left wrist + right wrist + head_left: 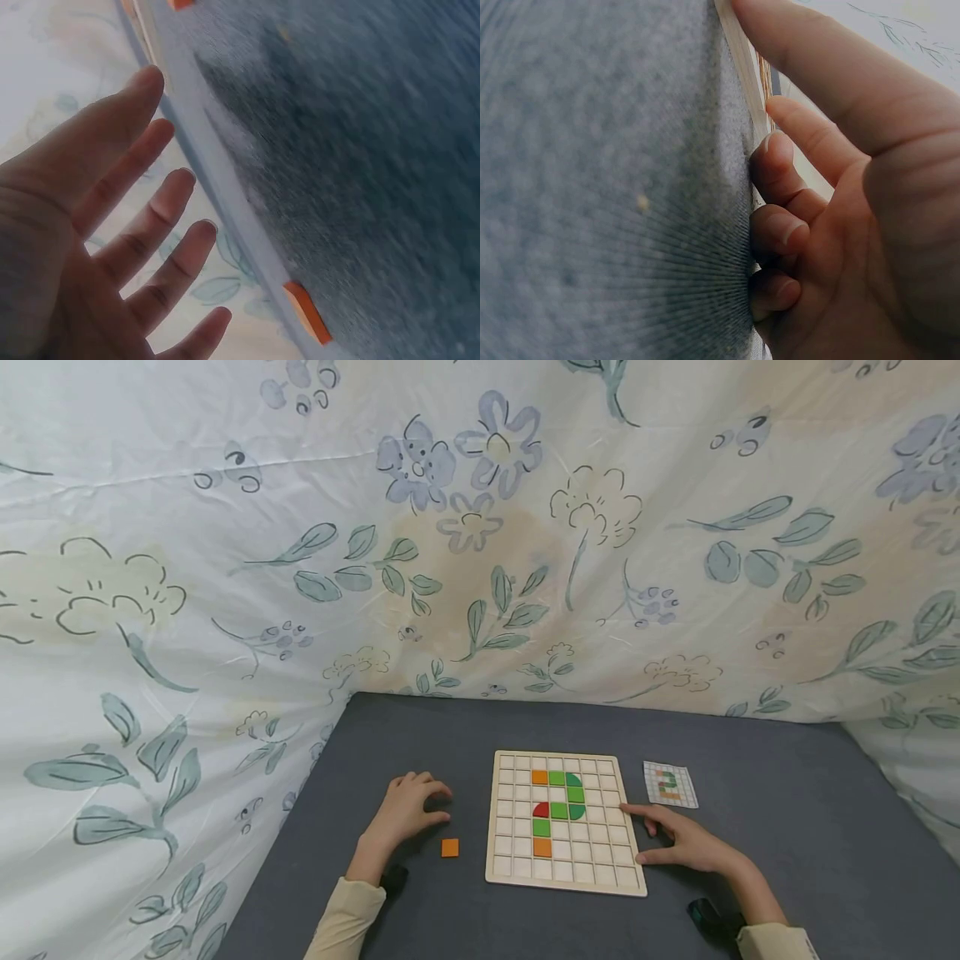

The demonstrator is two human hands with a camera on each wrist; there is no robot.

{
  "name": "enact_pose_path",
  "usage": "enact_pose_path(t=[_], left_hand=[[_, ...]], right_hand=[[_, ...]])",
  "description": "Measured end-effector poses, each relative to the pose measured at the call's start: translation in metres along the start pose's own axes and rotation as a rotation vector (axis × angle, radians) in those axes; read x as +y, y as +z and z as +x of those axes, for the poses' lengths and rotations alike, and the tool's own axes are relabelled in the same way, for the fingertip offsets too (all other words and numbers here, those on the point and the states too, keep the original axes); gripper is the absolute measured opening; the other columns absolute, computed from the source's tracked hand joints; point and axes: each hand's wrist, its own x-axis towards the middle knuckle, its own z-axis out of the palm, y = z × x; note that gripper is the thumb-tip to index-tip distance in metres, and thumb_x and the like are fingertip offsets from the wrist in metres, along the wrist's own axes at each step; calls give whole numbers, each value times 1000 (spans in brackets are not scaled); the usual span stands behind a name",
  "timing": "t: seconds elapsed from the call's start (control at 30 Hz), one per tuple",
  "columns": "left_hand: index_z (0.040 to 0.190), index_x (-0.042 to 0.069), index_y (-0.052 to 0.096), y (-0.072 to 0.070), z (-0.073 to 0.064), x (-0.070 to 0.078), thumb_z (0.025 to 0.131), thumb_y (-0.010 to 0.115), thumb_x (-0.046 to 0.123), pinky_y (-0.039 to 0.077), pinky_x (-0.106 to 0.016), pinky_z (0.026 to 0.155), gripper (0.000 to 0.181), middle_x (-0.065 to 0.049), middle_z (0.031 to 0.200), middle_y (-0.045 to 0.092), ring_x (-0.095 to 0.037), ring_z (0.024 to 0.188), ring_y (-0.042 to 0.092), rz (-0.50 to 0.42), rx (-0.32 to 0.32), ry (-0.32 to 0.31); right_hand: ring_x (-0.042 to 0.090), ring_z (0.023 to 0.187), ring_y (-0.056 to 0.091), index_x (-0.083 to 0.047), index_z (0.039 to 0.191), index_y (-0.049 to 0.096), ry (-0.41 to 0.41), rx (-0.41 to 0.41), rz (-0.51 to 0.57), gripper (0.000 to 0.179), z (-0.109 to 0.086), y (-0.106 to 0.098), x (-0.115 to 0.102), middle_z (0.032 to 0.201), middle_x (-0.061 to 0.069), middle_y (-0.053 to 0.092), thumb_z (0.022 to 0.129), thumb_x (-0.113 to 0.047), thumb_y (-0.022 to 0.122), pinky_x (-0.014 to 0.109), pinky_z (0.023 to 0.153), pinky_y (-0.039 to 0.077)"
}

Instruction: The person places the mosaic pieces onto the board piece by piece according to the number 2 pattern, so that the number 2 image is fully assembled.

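A square wooden grid board (600, 864) lies on the dark table. On it, orange and green squares, two green rounded pieces and a red rounded piece (542, 811) form a bent line. Left of the board my left hand (407, 807) hovers with relaxed, spread fingers and nothing in them. Just below its thumb lies a loose orange square tile (449, 848). The left wrist view shows two orange pieces, one (307, 313) at lower right, another cut off at the top. My right hand (690, 845) touches the board's right edge with extended index finger and thumb; its other fingers curl in.
A small printed card (684, 787) with a coloured grid pattern lies right of the board. Dark table (420, 727) surrounds these things. Flower-printed cloth (480, 610) hangs behind and at both sides.
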Motion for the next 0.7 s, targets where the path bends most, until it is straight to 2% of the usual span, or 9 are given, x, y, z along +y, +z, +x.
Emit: enact_pose_path(t=[0.2,0.53,0.7], left_hand=[[100,24,69,-3,-4,-11,73,78,35,37,-54,88,31,3,89,57,-15,82,47,-14,-11,-17],[102,24,70,-10,-11,-27,71,79,34,37,-56,88,33,1,87,55,-16,79,45,-4,-5,-61],[103,24,69,-14,-13,-35,71,80,32,36,-58,91,35,0,94,57,-22,86,49,19,-13,-93]], right_hand=[[15,69,37,-1,137,42,-21,4,0,67,0,0,-2,82,8,42,81,-24,72,26,52,28],[14,69,38,-4,137,42,1,8,-26,70,0,0,-1,82,6,43,79,-27,73,25,53,29],[14,70,38,-4,138,42,9,8,-25,70,-1,0,2,83,7,43,79,-27,73,25,53,29]])
